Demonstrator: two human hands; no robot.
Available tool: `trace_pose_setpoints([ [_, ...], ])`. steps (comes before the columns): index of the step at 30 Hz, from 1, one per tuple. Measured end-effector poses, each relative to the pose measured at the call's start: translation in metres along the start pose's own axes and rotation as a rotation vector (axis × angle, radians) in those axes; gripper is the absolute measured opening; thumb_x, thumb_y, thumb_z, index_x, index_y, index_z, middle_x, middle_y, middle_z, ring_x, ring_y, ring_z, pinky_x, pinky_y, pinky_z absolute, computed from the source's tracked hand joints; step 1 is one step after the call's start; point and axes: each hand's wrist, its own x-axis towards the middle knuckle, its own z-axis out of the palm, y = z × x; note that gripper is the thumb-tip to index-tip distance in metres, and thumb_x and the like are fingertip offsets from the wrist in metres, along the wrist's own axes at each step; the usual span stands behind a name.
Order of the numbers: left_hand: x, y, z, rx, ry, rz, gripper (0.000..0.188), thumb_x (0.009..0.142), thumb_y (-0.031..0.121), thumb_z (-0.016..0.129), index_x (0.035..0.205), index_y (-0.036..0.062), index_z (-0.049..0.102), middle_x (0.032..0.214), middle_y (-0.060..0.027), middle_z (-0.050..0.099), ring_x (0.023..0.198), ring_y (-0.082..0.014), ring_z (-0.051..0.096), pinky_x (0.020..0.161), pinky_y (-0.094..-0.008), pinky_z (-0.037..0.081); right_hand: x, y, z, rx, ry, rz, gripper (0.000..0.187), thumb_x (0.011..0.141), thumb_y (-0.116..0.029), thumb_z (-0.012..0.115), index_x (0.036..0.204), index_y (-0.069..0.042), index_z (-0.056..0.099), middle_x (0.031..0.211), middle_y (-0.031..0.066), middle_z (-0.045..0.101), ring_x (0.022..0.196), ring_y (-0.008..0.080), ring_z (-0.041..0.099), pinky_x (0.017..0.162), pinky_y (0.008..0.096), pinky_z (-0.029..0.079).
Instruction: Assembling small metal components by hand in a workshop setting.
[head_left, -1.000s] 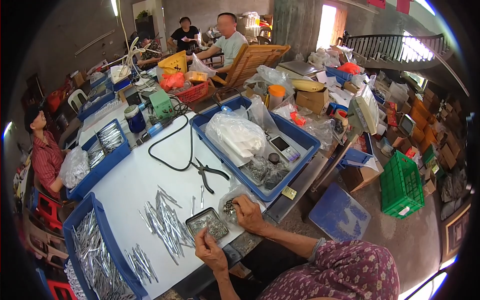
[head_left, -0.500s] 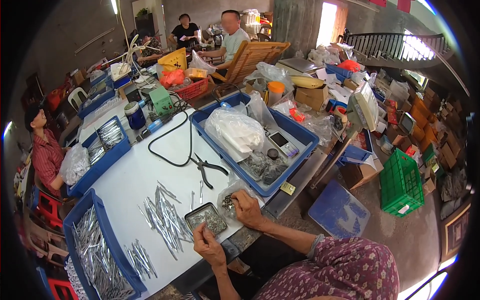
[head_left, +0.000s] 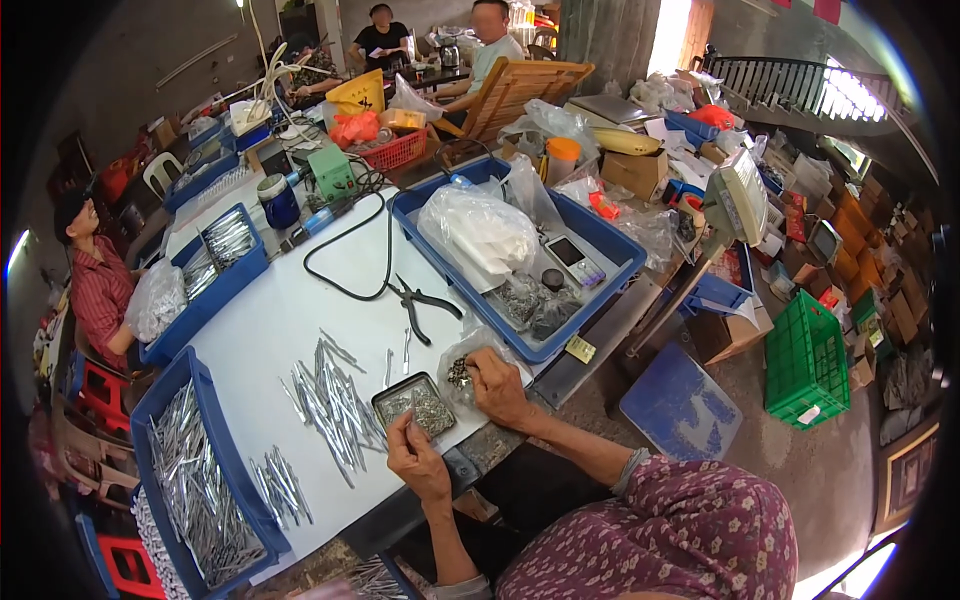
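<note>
Metal bits (head_left: pixel 430 410) lay in the square tray (head_left: pixel 443 400); left hand (head_left: pixel 418 464) curled over its edge, right hand (head_left: pixel 500 390) bent at the plastic bag (head_left: pixel 461 402); grips couldn't be told. A wrist's nudge risked spills.

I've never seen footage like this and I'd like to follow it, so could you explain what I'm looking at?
There's no machine: these are one person's two bare hands, filmed from above by a wide fisheye camera worn on the head, so straight edges bend. On the white tabletop lie slim silver metal pieces, black pliers and a small, square, dark-rimmed tray of tiny metal parts. Blue plastic bins stand to either side. The left hand is at the tray's near edge, fingers pinched; anything held there is too small to tell. The right hand is at a clear plastic bag containing small metal bits.
</note>
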Motion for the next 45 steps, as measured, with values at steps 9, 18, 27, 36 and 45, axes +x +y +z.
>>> trace_pose_setpoints([
  [9, 0.002, -0.001, 0.0, -0.023, 0.01, 0.017, 0.012, 0.086, 0.003, 0.044, 0.092, -0.0021, 0.053, 0.064, 0.0006, 0.043, 0.056, -0.0054, 0.039, 0.051, -0.019, 0.032, 0.007, -0.009, -0.007, -0.038, -0.109, 0.007, 0.01, 0.074, 0.001, 0.048, 0.084, -0.002, 0.047, 0.079, 0.0155, 0.05, 0.067, 0.0351, 0.053, 0.054, 0.0403, 0.041],
  [18, -0.002, 0.012, 0.008, -0.172, -0.015, -0.01, 0.011, 0.086, 0.003, 0.046, 0.092, -0.0025, 0.053, 0.064, -0.001, 0.047, 0.054, -0.0057, 0.041, 0.049, -0.0196, 0.035, 0.01, -0.007, -0.011, -0.098, -0.126, 0.001, 0.011, 0.075, -0.001, 0.051, 0.085, -0.001, 0.05, 0.08, 0.0147, 0.052, 0.068, 0.0336, 0.054, 0.056, 0.0382, 0.042],
  [27, -0.012, 0.023, 0.005, -0.402, -0.028, -0.165, 0.012, 0.085, 0.005, 0.048, 0.094, -0.0013, 0.052, 0.059, 0.0003, 0.048, 0.048, -0.0026, 0.036, 0.043, -0.0167, 0.026, 0.006, -0.041, -0.023, 0.291, -0.103, 0.105, 0.007, 0.076, -0.001, 0.053, 0.083, -0.001, 0.052, 0.077, 0.0127, 0.054, 0.065, 0.0266, 0.053, 0.058, 0.0337, 0.041],
  [36, -0.012, 0.043, 0.007, -0.545, -0.018, -0.342, 0.01, 0.082, 0.0, 0.047, 0.091, -0.0011, 0.052, 0.053, 0.0025, 0.042, 0.044, -0.0025, 0.032, 0.039, -0.0177, 0.02, -0.003, -0.068, -0.024, 0.667, -0.307, 0.373, 0.007, 0.078, -0.004, 0.054, 0.083, 0.001, 0.056, 0.067, 0.0016, 0.054, 0.062, 0.0059, 0.05, 0.054, 0.0208, 0.041],
  [45, -0.021, 0.032, 0.009, -0.58, 0.007, -0.388, 0.01, 0.082, 0.001, 0.048, 0.091, -0.0025, 0.052, 0.054, 0.001, 0.046, 0.041, -0.0015, 0.031, 0.037, -0.0169, 0.019, -0.018, -0.06, -0.025, 0.927, -0.298, 0.546, 0.009, 0.076, -0.001, 0.059, 0.085, 0.001, 0.058, 0.072, 0.0006, 0.058, 0.062, 0.0046, 0.052, 0.056, 0.018, 0.044],
])
